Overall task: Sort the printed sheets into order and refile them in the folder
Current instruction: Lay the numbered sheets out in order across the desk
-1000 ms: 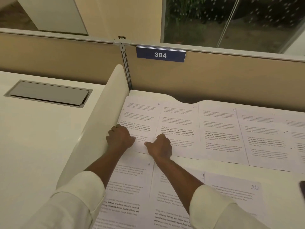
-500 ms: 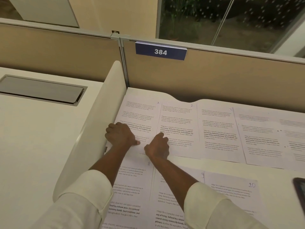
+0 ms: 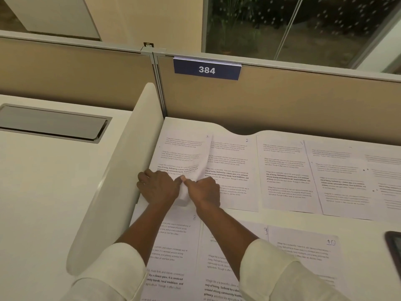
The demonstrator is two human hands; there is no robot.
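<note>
Printed sheets with handwritten numbers lie in two rows on the white desk. The far-left sheet, number 1, has its right edge curled up off the desk. My left hand lies on its lower part. My right hand pinches the raised lower right corner. Sheet 2 and sheet 3 lie flat to the right, with more sheets beyond. Sheets 8, 9 and 10 form the near row under my forearms. No folder is in view.
A white side divider rises just left of the sheets. A tan partition with a blue "384" plate closes the back. A dark device lies at the right edge. A grey cable hatch sits in the neighbouring desk.
My right hand has lifted the right edge of sheet 1, which lay flat before, so it now curls up. My left hand stays pressed on the sheet's lower left.
</note>
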